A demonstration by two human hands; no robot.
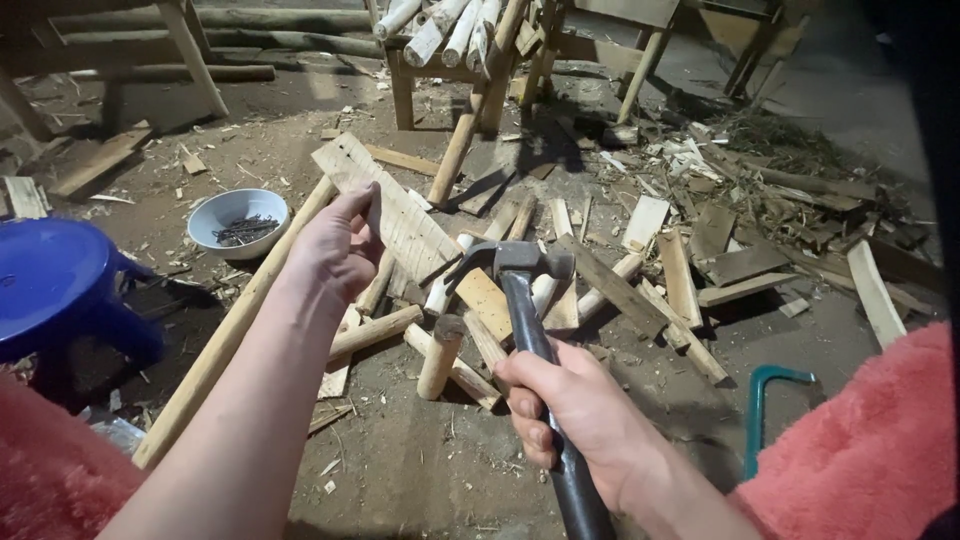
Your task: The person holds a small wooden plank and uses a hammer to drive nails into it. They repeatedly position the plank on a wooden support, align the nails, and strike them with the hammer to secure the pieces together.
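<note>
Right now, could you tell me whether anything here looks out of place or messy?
Yes: offcuts and short round pegs lie criss-crossed on the dirt floor, with splintered scraps heaped at the right. The left hand holds a flat board tilted; the right hand grips a claw hammer. The bowl of nails sits upright, unspilled.

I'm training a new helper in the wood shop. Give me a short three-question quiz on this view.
1. True or false: the right hand grips a claw hammer by its handle.
2. What does the left hand hold? A) a flat wooden plank B) a saw C) a blue stool
3. Fill in: the white bowl on the ground holds dark ____.

Key:
1. True.
2. A: the flat wooden plank, gripped at its edge.
3. Nails, lying loose inside the bowl, left of the left hand.
</note>
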